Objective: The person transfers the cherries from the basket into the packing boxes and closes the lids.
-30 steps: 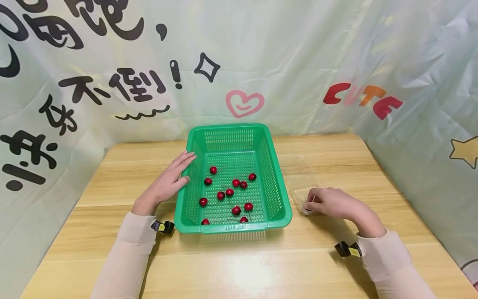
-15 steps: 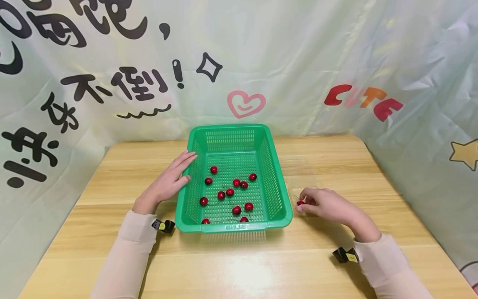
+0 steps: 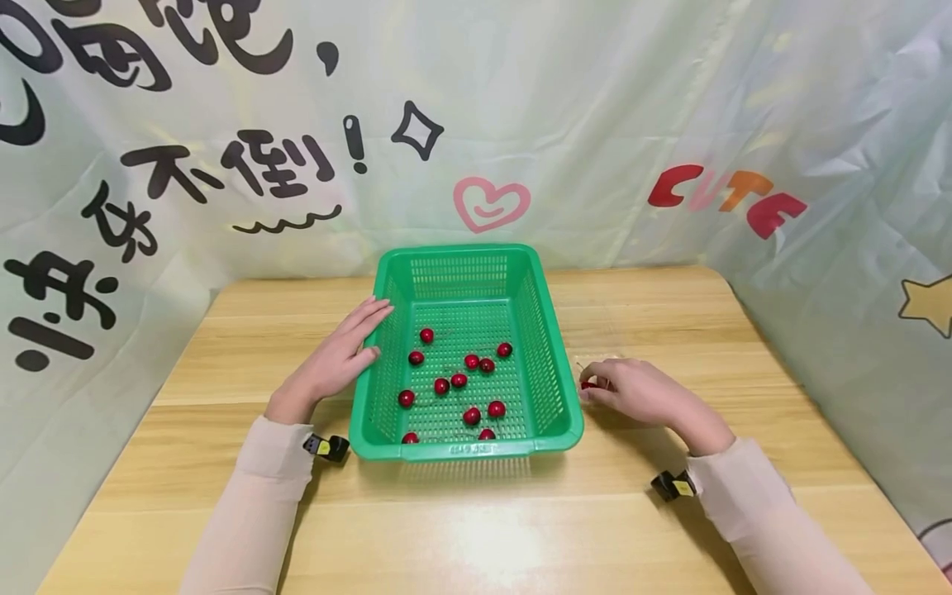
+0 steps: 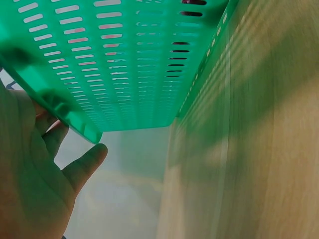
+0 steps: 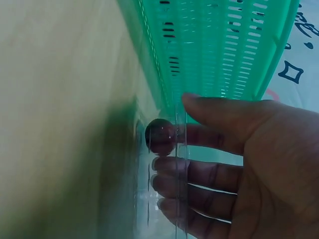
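A green perforated basket (image 3: 476, 450) stands in the middle, with several red cherries (image 3: 472, 416) scattered over its floor. My left hand (image 3: 330, 359) rests on the basket's left rim, fingers fairly straight and thumb apart from them. Right of the basket, my right hand (image 3: 643, 392) reaches low into a clear plastic box (image 5: 180, 219). At its thumb and forefinger is one cherry (image 5: 160, 137), its thin stem rising in the head view. In the right wrist view the other fingers show through the box's clear wall, and the thumb lies at the rim.
The wooden table (image 3: 476, 529) ends at a pale printed cloth (image 3: 587, 107) behind and along both sides. The basket's right wall stands close beside the clear box. Black wrist cameras (image 3: 673, 486) stick out from the sleeves.
My right hand has shifted left and slightly back, nearer the basket. The cherry, hidden at first, then shows at the fingertips and shifts along with them. My left hand keeps its place on the rim.
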Demonstrator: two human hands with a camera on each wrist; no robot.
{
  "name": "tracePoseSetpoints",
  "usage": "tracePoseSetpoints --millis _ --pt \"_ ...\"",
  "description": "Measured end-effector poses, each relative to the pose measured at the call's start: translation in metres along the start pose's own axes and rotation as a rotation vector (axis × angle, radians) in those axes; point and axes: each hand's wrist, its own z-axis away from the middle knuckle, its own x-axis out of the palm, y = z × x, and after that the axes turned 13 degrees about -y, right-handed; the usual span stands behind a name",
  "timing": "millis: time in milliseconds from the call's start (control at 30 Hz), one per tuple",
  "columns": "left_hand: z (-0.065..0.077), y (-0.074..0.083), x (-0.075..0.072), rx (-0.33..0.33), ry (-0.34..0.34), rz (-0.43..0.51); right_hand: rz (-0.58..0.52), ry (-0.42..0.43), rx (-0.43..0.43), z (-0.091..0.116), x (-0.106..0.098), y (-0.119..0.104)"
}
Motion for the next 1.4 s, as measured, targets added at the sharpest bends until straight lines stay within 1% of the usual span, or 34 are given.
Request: tracePoseSetpoints --millis 267,467,700,1067,1233,1400 --pt "0.0 0.001 0.001 0.011 0.004 0.005 0.044 -0.002 0.044 -0.006 -0.014 0.003" --pt "0.0 0.0 0.001 0.014 0.006 -0.001 0.034 0.004 0.065 -0.008 -0.026 -0.001" --pt "0.001 0.001 0.0 0.003 0.001 0.002 0.045 0.062 0.085 -0.01 -0.043 -0.008" --pt "0.001 0.001 0.0 0.009 0.001 0.001 0.087 0.113 0.055 -0.014 -0.072 -0.025" --pt "0.0 0.001 -0.001 0.014 0.001 0.002 0.103 0.117 0.043 -0.021 -0.085 -0.038" --pt "0.0 0.001 -0.001 0.018 -0.001 0.001 0.127 0.117 0.001 -0.03 -0.097 -0.053"
